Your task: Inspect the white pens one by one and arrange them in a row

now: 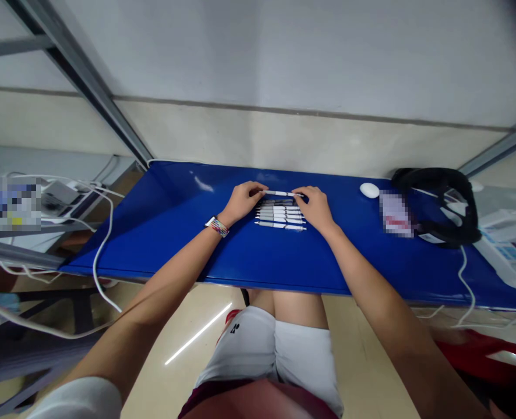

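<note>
Several white and dark pens [281, 219] lie side by side in a stack of rows on the blue table [223, 256]. At the far side of the rows is one more white pen [279, 193], lying crosswise like the others. My left hand [243, 201], with a woven band at the wrist, pinches its left end between thumb and finger. Its right end is between the fingertips of my right hand [314, 208]. The pens nearest that one are dark, and the closer ones are mostly white.
To the right on the table are a white oval object [369, 190], a blurred-out packet [396, 214] and a black looped headset-like item [470, 209]. A white cable [103, 250] hangs at the left edge. A wall rises behind the table.
</note>
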Demonstrator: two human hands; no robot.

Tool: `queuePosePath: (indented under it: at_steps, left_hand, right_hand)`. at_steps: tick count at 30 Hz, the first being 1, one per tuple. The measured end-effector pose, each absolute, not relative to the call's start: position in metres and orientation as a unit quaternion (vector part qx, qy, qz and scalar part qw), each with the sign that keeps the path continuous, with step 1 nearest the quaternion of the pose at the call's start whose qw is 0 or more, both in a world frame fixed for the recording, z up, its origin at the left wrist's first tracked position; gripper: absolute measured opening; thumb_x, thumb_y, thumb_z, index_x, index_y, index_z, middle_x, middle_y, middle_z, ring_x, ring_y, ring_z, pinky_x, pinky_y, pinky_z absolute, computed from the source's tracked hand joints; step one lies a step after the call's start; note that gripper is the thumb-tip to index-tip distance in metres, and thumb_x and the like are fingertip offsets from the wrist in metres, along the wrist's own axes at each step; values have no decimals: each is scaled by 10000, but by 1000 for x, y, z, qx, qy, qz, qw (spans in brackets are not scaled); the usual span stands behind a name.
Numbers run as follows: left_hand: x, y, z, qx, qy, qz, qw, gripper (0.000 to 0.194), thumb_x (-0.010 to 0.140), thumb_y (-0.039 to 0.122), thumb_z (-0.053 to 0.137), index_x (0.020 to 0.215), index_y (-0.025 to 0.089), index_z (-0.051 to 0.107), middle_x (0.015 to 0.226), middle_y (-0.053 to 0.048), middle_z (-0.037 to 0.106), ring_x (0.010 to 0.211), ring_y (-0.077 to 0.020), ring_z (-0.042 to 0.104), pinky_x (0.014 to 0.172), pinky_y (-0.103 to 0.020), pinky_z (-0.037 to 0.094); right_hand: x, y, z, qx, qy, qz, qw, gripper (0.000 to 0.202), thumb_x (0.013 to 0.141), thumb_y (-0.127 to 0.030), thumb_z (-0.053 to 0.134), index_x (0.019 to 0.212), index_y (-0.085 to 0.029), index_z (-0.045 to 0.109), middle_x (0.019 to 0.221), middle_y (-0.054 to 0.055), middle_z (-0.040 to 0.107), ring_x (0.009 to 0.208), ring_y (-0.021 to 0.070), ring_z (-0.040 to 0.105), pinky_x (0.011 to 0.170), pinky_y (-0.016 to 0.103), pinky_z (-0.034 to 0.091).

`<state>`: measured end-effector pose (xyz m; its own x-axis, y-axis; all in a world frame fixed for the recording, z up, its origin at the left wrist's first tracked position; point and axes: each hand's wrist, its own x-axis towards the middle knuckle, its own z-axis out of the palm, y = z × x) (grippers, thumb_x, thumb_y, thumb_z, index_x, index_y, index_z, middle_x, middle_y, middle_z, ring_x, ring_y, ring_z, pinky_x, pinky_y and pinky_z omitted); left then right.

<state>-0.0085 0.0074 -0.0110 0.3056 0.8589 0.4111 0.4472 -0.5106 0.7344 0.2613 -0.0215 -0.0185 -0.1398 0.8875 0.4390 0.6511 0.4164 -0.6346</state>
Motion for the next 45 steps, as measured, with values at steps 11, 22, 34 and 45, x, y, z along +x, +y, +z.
queuePosePath:
  at_steps: [11, 22, 34, 45]
  left_hand:
    - [-5, 4, -9, 793, 409, 375, 250, 226, 833, 171, 663, 943, 250, 844, 996, -57, 821, 891, -245, 694, 954, -410, 497]
    - [-3, 1, -7, 791, 417, 381, 234, 253, 865, 168, 616, 949, 233, 846, 1031, -94, 814, 1019, -308, 676, 1111, -540, 409]
    - [26, -25, -3, 713, 416, 430, 366, 361, 930, 188, 465, 1152, 212, 749, 1286, -71, 753, 1255, -255, 653, 1160, -424, 459]
    - [30, -24, -3, 654, 424, 466, 419, 340, 898, 149, 428, 992, 199, 751, 1145, -67, 775, 1134, -252, 686, 1083, -427, 500]
  right_hand:
    - [260, -25, -21, -524, -766, 85, 363, 368, 1055, -336, 469, 1124, -233, 816, 1058, 158, 683, 1078, 355, 609, 1039, 569, 492]
    - [258, -31, -17, -529, -755, 110, 371, 312, 1028, -353, 540, 1149, -234, 802, 1102, 167, 648, 1149, 369, 599, 1086, 603, 484]
    - [235, -29, -22, -526, -648, 242, 495, 282, 962, -358, 577, 1120, -248, 783, 1256, 113, 744, 1250, 300, 658, 1148, 510, 472]
    - [226, -34, -19, -535, -655, 209, 491, 225, 931, -275, 587, 1020, -246, 792, 1184, 113, 755, 1234, 315, 651, 1129, 527, 454]
